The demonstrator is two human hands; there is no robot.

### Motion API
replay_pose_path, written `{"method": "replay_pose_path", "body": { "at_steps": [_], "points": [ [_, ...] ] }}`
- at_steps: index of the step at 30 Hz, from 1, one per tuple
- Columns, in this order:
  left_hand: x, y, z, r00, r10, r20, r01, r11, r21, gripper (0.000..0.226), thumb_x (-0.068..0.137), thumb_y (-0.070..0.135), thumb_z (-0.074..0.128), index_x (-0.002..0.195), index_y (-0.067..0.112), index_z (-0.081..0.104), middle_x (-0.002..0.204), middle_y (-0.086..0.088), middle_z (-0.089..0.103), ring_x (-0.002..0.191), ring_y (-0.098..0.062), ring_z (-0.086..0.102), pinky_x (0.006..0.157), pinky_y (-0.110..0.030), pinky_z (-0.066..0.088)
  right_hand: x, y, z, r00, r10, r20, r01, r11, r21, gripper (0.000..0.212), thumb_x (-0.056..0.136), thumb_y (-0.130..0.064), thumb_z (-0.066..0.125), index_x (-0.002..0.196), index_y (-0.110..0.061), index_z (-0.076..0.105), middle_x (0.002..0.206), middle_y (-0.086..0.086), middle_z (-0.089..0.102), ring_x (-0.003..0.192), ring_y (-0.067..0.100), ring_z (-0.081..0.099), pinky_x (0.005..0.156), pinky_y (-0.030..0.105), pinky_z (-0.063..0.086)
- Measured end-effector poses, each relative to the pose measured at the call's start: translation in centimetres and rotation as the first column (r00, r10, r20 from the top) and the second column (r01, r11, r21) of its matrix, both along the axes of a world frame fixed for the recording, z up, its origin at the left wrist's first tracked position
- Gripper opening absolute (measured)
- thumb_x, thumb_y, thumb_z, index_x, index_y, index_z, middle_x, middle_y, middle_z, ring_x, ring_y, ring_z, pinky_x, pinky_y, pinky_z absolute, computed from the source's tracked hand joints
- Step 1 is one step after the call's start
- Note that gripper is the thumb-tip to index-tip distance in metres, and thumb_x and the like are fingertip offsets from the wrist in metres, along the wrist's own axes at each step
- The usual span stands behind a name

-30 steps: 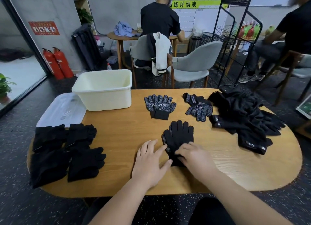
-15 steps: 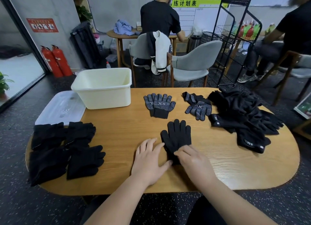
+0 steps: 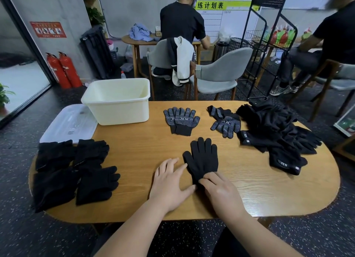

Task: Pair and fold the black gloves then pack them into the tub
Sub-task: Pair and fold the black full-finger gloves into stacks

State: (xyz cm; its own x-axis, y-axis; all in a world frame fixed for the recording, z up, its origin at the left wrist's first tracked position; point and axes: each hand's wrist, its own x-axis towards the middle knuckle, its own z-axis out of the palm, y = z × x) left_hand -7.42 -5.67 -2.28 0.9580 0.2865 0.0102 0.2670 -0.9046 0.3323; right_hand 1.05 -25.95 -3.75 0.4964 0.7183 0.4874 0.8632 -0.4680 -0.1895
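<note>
A long oval wooden table is filling the head view. On its right end a loose heap of black gloves is sprawling, some showing white labels on the cuffs. On the left end, folded black gloves are lying in four bundles close together. A cream plastic tub is standing at the far left of the table with nothing showing inside it, and its clear lid is lying flat just beside it, hanging partly over the table's edge. Two pairs of dotted grip gloves are resting palm up at the far middle: one pair is lying neatly stacked, the other pair is lying askew near the heap.

In front of them a single plain black glove is lying flat, fingers pointing away from the person. The left hand is resting flat on the wood with fingers straight and spread, touching the glove's thumb side and holding nothing. The right hand is pressing lightly bent fingers down on the glove's cuff, not wrapping round it.
</note>
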Motion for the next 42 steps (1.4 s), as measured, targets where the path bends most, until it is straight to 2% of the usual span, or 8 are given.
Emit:
{"method": "replay_pose_path", "body": {
  "at_steps": [8,13,17,21,27,32,37,42],
  "points": [
    [-0.1,-0.4,0.4,0.998,0.048,0.045,-0.046,0.998,-0.052,0.074,0.095,0.082,0.025,0.156,0.044,0.039,0.166,0.016,0.019,0.156,-0.011,0.005,0.129,-0.042,0.016,0.4,0.4,1.1,0.997,0.011,-0.082,-0.011,1.0,0.004,0.024,0.092,-0.011,0.062,0.111,-0.021,0.074,0.107,-0.011,0.064,0.097,0.014,0.06,0.073,0.03,0.056],
    [0.2,-0.8,0.7,0.998,0.058,0.039,-0.059,0.998,0.034,0.081,0.087,0.09,0.034,0.154,0.044,0.039,0.163,0.014,0.021,0.154,-0.013,0.01,0.128,-0.042,0.019,3.8,2.4,3.7,0.978,-0.165,-0.128,0.138,0.971,-0.195,0.045,0.098,-0.032,0.046,0.141,-0.026,0.06,0.138,-0.011,0.061,0.132,0.018,0.047,0.106,0.037,0.048],
    [0.2,-0.8,0.7,0.998,0.063,0.032,-0.064,0.997,0.05,0.083,0.085,0.092,0.033,0.153,0.045,0.038,0.163,0.014,0.021,0.154,-0.014,0.01,0.127,-0.042,0.018,6.9,4.3,3.8,0.912,-0.306,-0.272,0.162,0.88,-0.447,0.057,0.106,-0.038,0.036,0.162,-0.029,0.029,0.169,-0.009,0.03,0.156,0.024,0.018,0.124,0.044,0.028],
    [0.3,-0.9,0.8,0.997,0.066,0.033,-0.068,0.997,0.046,0.083,0.085,0.092,0.033,0.152,0.045,0.039,0.163,0.014,0.021,0.154,-0.013,0.009,0.128,-0.042,0.018,8.7,4.8,4.0,0.889,-0.313,-0.335,0.126,0.868,-0.48,0.062,0.108,-0.037,0.033,0.167,-0.031,0.015,0.176,-0.007,0.006,0.161,0.027,0.002,0.129,0.048,0.016],
    [0.2,-0.8,0.7,0.998,0.056,0.033,-0.058,0.997,0.054,0.083,0.086,0.092,0.031,0.154,0.044,0.037,0.164,0.015,0.019,0.155,-0.014,0.009,0.128,-0.044,0.018,5.7,3.6,2.6,0.931,-0.277,-0.237,0.193,0.927,-0.323,0.054,0.108,-0.037,0.041,0.161,-0.025,0.036,0.175,0.001,0.013,0.161,0.024,0.011,0.129,0.043,0.02],
    [0.2,-0.8,0.5,0.998,0.055,0.041,-0.057,0.997,0.049,0.077,0.09,0.087,0.031,0.154,0.044,0.038,0.163,0.014,0.02,0.154,-0.014,0.009,0.128,-0.043,0.018,3.9,2.3,0.2,0.926,-0.284,-0.249,0.202,0.93,-0.306,0.071,0.104,-0.056,0.012,0.162,-0.023,0.036,0.174,0.001,0.02,0.162,0.019,0.01,0.13,0.042,0.019],
    [0.0,-0.5,0.2,0.997,0.049,0.067,-0.049,0.999,-0.009,0.067,0.097,0.076,0.036,0.156,0.044,0.04,0.164,0.016,0.021,0.155,-0.012,0.009,0.128,-0.042,0.019,2.5,1.5,0.8,0.968,-0.188,-0.168,0.168,0.978,-0.126,0.041,0.105,-0.045,0.053,0.139,-0.024,0.063,0.158,-0.004,0.048,0.149,0.023,0.039,0.117,0.045,0.042],
    [0.0,-0.4,0.2,0.997,0.046,0.069,-0.044,0.998,-0.036,0.064,0.097,0.069,0.043,0.155,0.044,0.041,0.164,0.016,0.021,0.154,-0.012,0.009,0.128,-0.042,0.018,1.0,0.3,0.3,0.989,-0.062,-0.135,0.062,0.998,-0.004,0.024,0.096,-0.043,0.068,0.11,-0.026,0.075,0.126,-0.011,0.062,0.119,0.017,0.057,0.092,0.038,0.052]
  ]
}}
